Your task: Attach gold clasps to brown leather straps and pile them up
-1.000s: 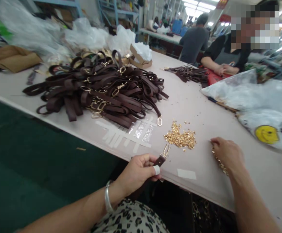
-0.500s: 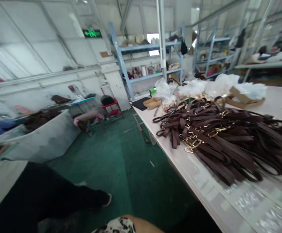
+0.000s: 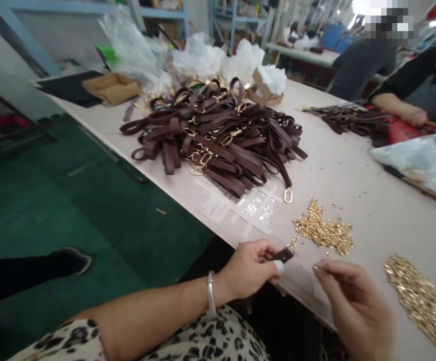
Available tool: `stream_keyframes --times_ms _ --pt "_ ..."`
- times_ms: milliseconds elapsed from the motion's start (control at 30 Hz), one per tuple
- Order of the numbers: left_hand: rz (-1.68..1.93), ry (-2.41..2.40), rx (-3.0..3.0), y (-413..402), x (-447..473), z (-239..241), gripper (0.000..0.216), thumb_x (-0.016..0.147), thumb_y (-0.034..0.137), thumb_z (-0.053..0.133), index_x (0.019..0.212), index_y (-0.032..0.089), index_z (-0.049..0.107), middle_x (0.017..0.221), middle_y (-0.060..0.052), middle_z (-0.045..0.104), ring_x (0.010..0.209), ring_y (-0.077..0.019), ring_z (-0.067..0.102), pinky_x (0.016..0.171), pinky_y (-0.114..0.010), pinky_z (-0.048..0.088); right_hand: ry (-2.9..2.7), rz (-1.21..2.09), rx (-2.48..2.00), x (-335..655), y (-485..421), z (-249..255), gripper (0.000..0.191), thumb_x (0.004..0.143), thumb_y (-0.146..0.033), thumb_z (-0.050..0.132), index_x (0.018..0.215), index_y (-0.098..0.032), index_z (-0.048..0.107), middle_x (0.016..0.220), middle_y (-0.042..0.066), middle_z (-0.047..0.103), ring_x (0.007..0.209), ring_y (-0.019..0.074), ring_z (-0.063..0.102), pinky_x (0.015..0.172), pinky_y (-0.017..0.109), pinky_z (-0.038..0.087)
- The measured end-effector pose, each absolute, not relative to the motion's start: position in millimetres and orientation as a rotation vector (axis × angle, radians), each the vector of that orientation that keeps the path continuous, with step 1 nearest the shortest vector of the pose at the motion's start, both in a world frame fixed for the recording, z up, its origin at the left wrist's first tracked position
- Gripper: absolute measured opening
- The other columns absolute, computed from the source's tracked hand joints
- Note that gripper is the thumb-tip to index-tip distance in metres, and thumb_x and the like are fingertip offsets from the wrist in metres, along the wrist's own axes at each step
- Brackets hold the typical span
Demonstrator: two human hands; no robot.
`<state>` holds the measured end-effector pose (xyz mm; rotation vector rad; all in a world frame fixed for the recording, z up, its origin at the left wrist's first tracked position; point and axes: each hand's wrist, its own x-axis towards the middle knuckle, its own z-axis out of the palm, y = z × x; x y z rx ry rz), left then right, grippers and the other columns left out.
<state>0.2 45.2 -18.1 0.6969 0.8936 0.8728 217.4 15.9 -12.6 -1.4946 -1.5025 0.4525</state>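
My left hand is closed on the end of a dark brown leather strap, over the table's near edge. A gold metal clasp is at the strap's tip. White tape wraps my left thumb. To the right, my right hand is blurred, with thumb and forefinger pinched on a tiny gold metal piece too small to make out fully. It is apart from the strap. Just beyond both hands lies a pile of small gold hardware. A second gold heap lies at the right.
Many brown straps with gold clasps are heaped on the white table. Behind them are clear plastic bags and a cardboard tray. Across the table, a co-worker's hand is near more straps. Green floor lies left.
The view has swung right and down toward the table. Both my hands now show, the left with a strap and the right with a tiny piece; the gold piles have come into view.
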Motion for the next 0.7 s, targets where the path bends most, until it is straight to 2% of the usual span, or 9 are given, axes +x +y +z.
stream_keyframes --times_ms 100,233,367,467,567,700 --pt "0.866 0.877 0.748 43.7 2.7 -15.8 0.022 0.073 0.025 0.075 0.09 0.012 0.071 0.079 -0.003 0.07 0.063 -0.01 0.062 0.064 -0.023 0.052 -1.536 0.489 -1.462 178.0 6.9 -27.9 0.016 0.086 -0.033 0.07 0.097 -0.023 0.068 0.093 0.004 0.073 0.087 0.0178 0.07 0.078 0.028 0.055" --pt "0.885 0.877 0.88 40.2 5.0 -18.7 0.022 0.079 0.028 0.072 0.094 0.012 0.073 0.085 -0.006 0.073 0.071 -0.0141 0.065 0.067 -0.026 0.052 -1.566 0.4 -1.448 157.8 4.7 -28.6 0.01 0.089 -0.029 0.068 0.098 -0.024 0.068 0.093 0.001 0.073 0.084 0.0132 0.07 0.073 0.021 0.054" --pt "0.951 0.963 1.201 39.9 -1.0 -16.8 0.016 0.083 0.019 0.066 0.094 0.014 0.076 0.088 -0.006 0.074 0.076 -0.0156 0.066 0.069 -0.024 0.051 -1.607 0.342 -1.372 159.3 2.9 -25.1 0.006 0.089 -0.023 0.067 0.094 -0.024 0.066 0.092 0.0 0.072 0.086 0.0128 0.07 0.077 0.02 0.055" --pt "1.015 1.003 1.458 40.6 -6.4 -12.5 0.021 0.082 0.009 0.061 0.095 0.014 0.077 0.086 -0.005 0.074 0.077 -0.0145 0.065 0.072 -0.023 0.05 -1.597 0.331 -1.356 157.2 0.1 -26.5 0.004 0.088 -0.02 0.067 0.089 -0.023 0.065 0.091 0.001 0.073 0.086 0.0142 0.07 0.079 0.024 0.056" --pt "1.062 0.977 1.603 40.8 -8.8 -9.5 0.028 0.078 0.001 0.059 0.097 0.012 0.077 0.085 -0.005 0.074 0.078 -0.0142 0.066 0.075 -0.022 0.049 -1.524 0.323 -1.397 152.4 -2.1 -29.3 0.005 0.086 -0.022 0.069 0.087 -0.022 0.065 0.091 0.003 0.072 0.085 0.0163 0.07 0.078 0.027 0.057" --pt "1.068 0.947 1.656 40.7 -9.2 -8.8 0.028 0.078 -0.001 0.058 0.097 0.009 0.077 0.086 -0.007 0.074 0.079 -0.0149 0.066 0.076 -0.022 0.049 -1.337 0.436 -1.396 145.0 -2.0 -28.8 0.011 0.083 -0.026 0.073 0.088 -0.02 0.065 0.087 0.004 0.07 0.082 0.0172 0.068 0.075 0.03 0.059"
